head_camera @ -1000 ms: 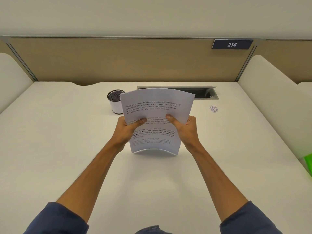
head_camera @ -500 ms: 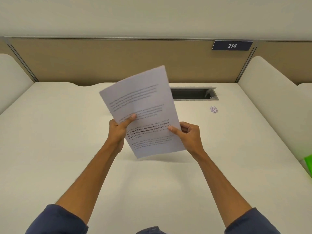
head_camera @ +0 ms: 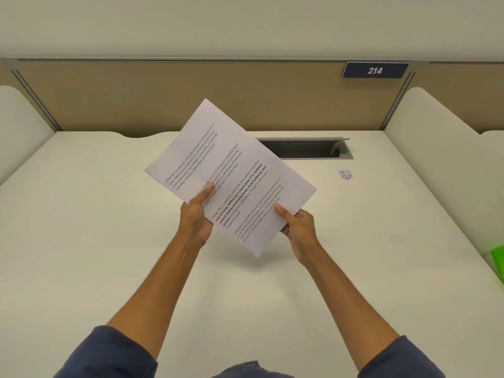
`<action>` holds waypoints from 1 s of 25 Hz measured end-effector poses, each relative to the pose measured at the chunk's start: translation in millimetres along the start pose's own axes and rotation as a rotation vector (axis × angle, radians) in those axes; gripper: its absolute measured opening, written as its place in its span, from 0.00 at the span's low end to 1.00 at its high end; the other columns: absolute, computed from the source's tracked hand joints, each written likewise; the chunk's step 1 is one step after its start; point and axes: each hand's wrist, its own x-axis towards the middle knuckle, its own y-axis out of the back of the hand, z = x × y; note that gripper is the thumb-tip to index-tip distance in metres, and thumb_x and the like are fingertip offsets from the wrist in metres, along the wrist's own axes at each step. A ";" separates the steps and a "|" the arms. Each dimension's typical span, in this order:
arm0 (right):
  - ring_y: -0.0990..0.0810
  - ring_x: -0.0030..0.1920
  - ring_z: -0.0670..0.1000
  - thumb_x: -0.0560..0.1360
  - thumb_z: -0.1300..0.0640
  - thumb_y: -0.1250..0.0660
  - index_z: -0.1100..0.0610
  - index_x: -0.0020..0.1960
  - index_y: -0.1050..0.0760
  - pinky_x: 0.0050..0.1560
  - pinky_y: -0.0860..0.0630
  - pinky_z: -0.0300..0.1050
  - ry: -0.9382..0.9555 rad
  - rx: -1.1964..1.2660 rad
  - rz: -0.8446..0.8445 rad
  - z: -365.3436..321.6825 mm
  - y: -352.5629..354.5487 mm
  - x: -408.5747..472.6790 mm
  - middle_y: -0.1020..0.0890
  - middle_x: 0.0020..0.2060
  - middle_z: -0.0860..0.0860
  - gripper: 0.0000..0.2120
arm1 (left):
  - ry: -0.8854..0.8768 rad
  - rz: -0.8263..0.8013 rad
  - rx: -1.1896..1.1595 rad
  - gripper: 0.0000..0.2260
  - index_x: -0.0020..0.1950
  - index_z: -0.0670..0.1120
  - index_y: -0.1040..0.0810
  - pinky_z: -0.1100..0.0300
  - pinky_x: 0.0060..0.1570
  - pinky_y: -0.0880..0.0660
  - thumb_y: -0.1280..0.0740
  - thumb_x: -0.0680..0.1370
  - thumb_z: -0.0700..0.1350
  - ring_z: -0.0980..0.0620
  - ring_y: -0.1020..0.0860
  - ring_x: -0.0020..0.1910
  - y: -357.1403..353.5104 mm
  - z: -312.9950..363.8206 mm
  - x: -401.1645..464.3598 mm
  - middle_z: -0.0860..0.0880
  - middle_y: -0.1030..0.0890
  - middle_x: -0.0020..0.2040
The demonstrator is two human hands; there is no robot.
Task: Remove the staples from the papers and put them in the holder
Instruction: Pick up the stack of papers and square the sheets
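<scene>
A cream table (head_camera: 95,241) fills a study carrel, closed at the back by a tan panel (head_camera: 136,99) under a pale wall. A dark plate (head_camera: 375,70) reading 214 sits at the panel's upper right. Rounded cream dividers rise at the left (head_camera: 19,126) and the right (head_camera: 441,165) edges of the table. A grey cable slot (head_camera: 308,150) is cut into the table near the back edge, right of centre, and its left end is hidden by the papers (head_camera: 231,173). A small heap of staples (head_camera: 345,174) lies on the table just in front of the slot's right end, well apart from the hands. Something bright green (head_camera: 497,261) shows at the far right edge.

The papers are held up above the middle of the table, turned so one corner points up toward the panel and the printed lines run slantwise. The left hand (head_camera: 195,216) grips their lower left edge, thumb on the printed face and fingers behind. The right hand (head_camera: 298,227) pinches the lower right edge, thumb on the face, fingers curled behind. Both forearms reach out from dark blue sleeves (head_camera: 109,353). The holder is not visible. Bare table spreads wide to the left and in front of the hands.
</scene>
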 end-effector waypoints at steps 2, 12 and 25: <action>0.16 0.45 0.50 0.75 0.62 0.30 0.57 0.49 0.19 0.49 0.19 0.48 0.047 -0.093 0.044 -4.8 7.4 5.5 0.14 0.45 0.50 0.04 | -0.021 -0.005 0.020 0.20 0.67 0.41 0.24 0.45 0.56 0.21 0.30 0.75 0.37 0.43 0.19 0.59 5.1 6.4 3.7 0.42 0.18 0.60; 0.15 0.43 0.48 0.77 0.57 0.32 0.56 0.56 0.22 0.40 0.19 0.38 0.261 -0.423 0.061 -32.1 29.6 20.2 0.16 0.47 0.48 0.09 | -0.090 -0.165 0.779 0.14 0.54 0.46 0.18 0.54 0.50 0.22 0.28 0.70 0.35 0.47 0.19 0.51 33.8 65.3 33.0 0.51 0.14 0.48; 0.16 0.41 0.52 0.76 0.56 0.32 0.56 0.52 0.20 0.38 0.20 0.37 0.231 -0.337 0.104 -15.7 28.8 15.8 0.16 0.43 0.49 0.06 | -0.242 -0.072 0.718 0.09 0.56 0.48 0.20 0.57 0.45 0.20 0.30 0.76 0.41 0.52 0.17 0.47 41.5 8.7 12.5 0.52 0.16 0.50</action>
